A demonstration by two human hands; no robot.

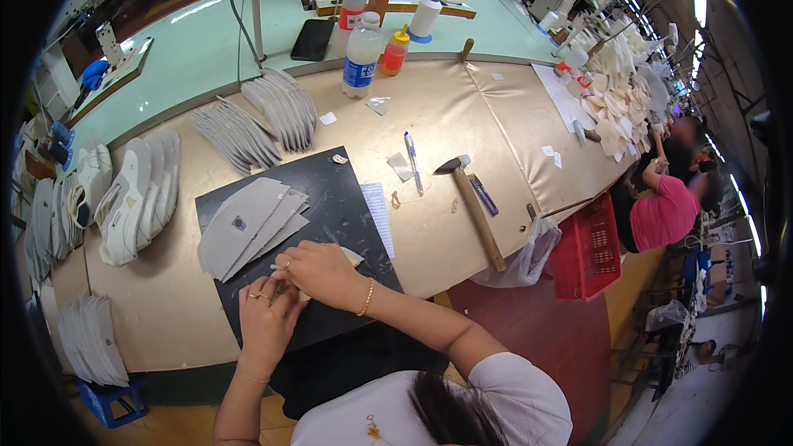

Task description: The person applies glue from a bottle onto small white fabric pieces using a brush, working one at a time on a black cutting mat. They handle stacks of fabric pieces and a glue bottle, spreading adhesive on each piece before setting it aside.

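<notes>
My left hand (pixel 268 318) and my right hand (pixel 320 274) meet over the near part of a black board (pixel 337 211). The fingers of both are closed together around something small, mostly hidden by them. A slim whitish bit shows at the right fingertips; its kind is unclear. From behind the right hand peeks the edge of a pale piece (pixel 353 257). Just beyond my hands, fanned grey curved shoe-part pieces (pixel 239 223) lie on the board, the top one with a small dark mark. A printed sheet (pixel 377 211) sticks out at the board's right side.
Stacks of grey pieces (pixel 281 107) and shoe uppers (pixel 136 198) stand left and beyond. To the right lie a hammer (pixel 479 219), a pen (pixel 412 163) and a blue-handled tool (pixel 484 196). Bottles (pixel 362 58) stand at the back. A red crate (pixel 586 252) sits beside the table; people are farther right.
</notes>
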